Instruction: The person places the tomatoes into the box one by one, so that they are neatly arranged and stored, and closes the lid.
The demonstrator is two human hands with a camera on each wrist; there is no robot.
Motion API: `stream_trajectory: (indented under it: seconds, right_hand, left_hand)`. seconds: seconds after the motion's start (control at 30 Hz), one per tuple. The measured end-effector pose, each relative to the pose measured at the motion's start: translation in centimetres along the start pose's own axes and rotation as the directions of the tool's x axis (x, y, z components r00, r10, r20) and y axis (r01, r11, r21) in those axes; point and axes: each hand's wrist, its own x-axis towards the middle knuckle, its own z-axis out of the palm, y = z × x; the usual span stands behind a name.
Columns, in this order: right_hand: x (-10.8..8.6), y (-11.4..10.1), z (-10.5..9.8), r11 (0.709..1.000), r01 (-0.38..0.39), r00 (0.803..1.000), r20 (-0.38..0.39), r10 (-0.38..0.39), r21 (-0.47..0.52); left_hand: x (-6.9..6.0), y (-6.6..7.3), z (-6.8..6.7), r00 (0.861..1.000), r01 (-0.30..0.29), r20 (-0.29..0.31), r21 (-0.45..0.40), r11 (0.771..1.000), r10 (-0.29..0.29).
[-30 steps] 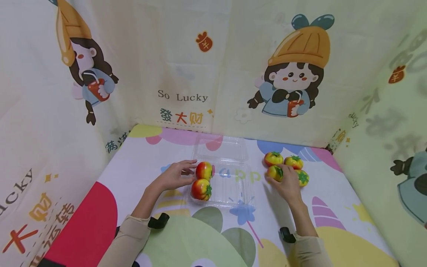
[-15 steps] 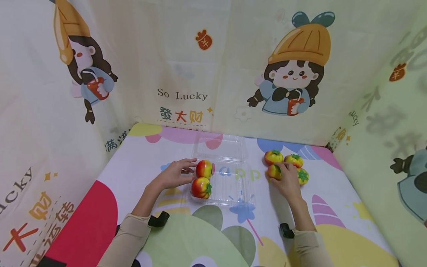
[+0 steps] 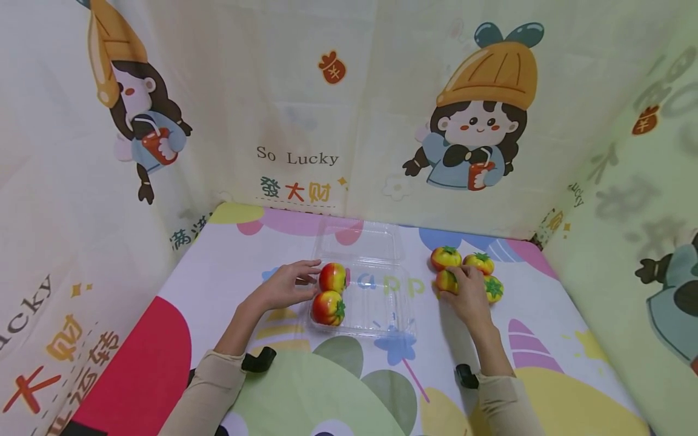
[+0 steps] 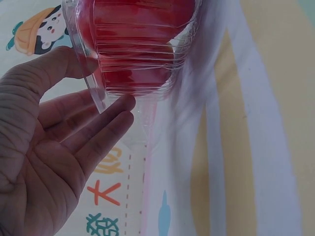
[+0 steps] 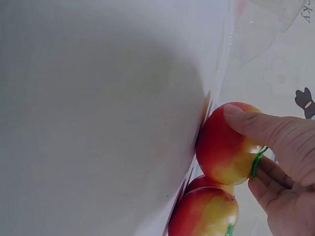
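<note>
A clear plastic box [image 3: 376, 303] lies unfolded, its lid [image 3: 358, 241] flat behind it. Two red-yellow toy fruits [image 3: 332, 277] sit one behind the other in its left part. My left hand [image 3: 287, 284] is at the box's left edge; in the left wrist view its thumb and fingers pinch the rim [image 4: 84, 54]. Near the right side of the table, my right hand [image 3: 470, 295] grips a fruit [image 3: 446, 281] between thumb and fingers. The right wrist view shows the thumb on the red side of that fruit [image 5: 221, 142], its green leaves near the fingers.
Three more fruits surround the right hand: one behind-left [image 3: 445, 258], one behind-right [image 3: 478, 263] and one to the right [image 3: 493, 289]. Printed cloth walls [image 3: 371, 121] enclose the back and sides of the patterned table [image 3: 218, 272].
Compared with a second ago, the right hand and the fruit under it have shifted slightly, with more of the hand's fingers over the fruit. The left hand stays at the box edge.
</note>
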Motion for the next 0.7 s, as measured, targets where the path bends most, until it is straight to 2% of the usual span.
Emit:
stream_trajectory:
  seconds: [0.33,0.7]
  right_hand:
    - [-0.6,-0.6,-0.2,0.995,-0.065,0.998,-0.019,0.066,0.078]
    - [-1.3,-1.3,-0.6,0.99,-0.031,0.994,-0.098,0.044,0.138]
  left_hand:
    - [0.0,0.0,0.0,1.0,-0.021,-0.002,0.028,0.999,0.021]
    - [0.0,0.1,-0.1,1.0,-0.02,-0.003,0.037,0.999,0.02]
